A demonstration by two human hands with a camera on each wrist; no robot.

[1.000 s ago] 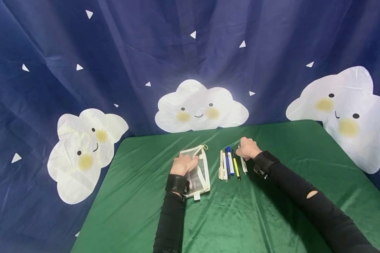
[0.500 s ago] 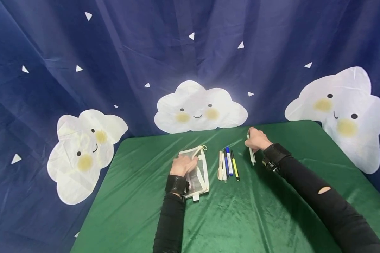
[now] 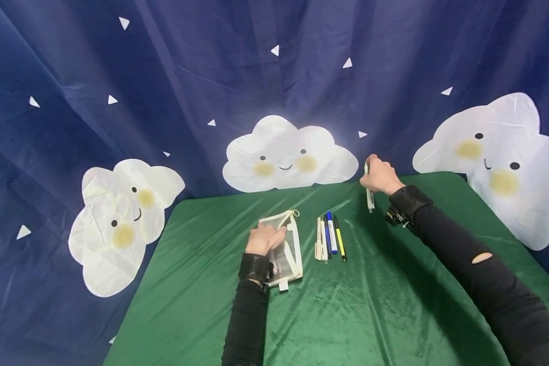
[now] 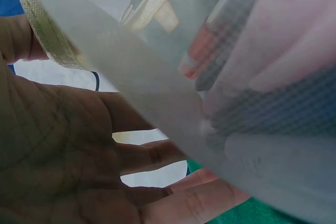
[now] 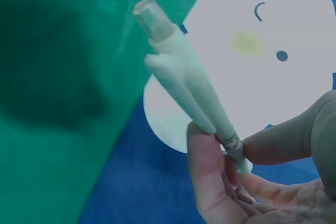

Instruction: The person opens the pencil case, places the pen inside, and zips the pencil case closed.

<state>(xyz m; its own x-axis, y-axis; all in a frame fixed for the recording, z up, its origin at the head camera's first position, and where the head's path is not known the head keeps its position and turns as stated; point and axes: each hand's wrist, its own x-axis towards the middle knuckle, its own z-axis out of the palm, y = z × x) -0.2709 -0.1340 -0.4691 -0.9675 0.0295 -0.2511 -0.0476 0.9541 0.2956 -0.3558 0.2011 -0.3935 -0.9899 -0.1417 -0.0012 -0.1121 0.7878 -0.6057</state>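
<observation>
In the head view, my right hand [image 3: 382,175] holds a white pen [image 3: 370,198] up at the table's far edge. The right wrist view shows thumb and fingers pinching this white pen [image 5: 191,77] near one end, its clip and clear button end pointing up and away. On the table my left hand [image 3: 264,239] grips a translucent mesh zip pouch [image 3: 294,254]. Close up, the left wrist view has the pouch [image 4: 131,72] in front of the left fingers [image 4: 194,203], with a red-and-white stick-shaped item [image 4: 202,48] blurred inside; the grip is partly hidden.
Between the hands lies a row of several pens: a cream one [image 3: 318,241], a blue-and-white marker [image 3: 332,234] and a yellow-and-black one [image 3: 340,239] among them. A green cloth [image 3: 201,295] covers the table. A blue cloud-printed curtain [image 3: 183,76] stands behind it.
My right hand has carried the white pen away from the right end of the row, up and toward the far edge. My left hand and the pouch stay in place.
</observation>
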